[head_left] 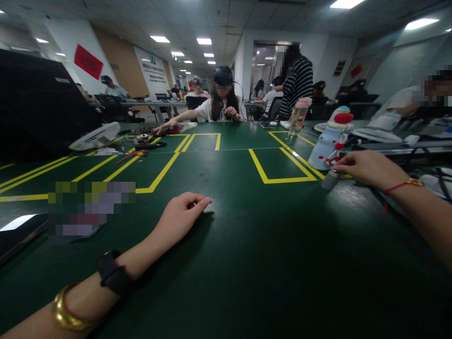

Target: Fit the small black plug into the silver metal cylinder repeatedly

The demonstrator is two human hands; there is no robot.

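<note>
Two bare forearms reach out over a wide green worktop (247,263), marked with yellow tape lines that frame rectangles farther out; the broad stretch between and ahead of the arms lies open. The left hand (180,216) rests palm down on the green surface, fingers loosely curled and empty, a black watch and gold bangle on the wrist. The right hand (367,167), with a red cord at its wrist, comes in from the right edge, fingers drawn together over a small silver canister (330,180); I can't tell whether it grips it or only touches. The canister stands tilted beside a yellow line, its long axis leaning up toward the hand. Just behind it stands a pale blue snowman-like bottle (326,146). Across the worktop a seated person (221,106) stretches one arm toward scattered parts.
</note>
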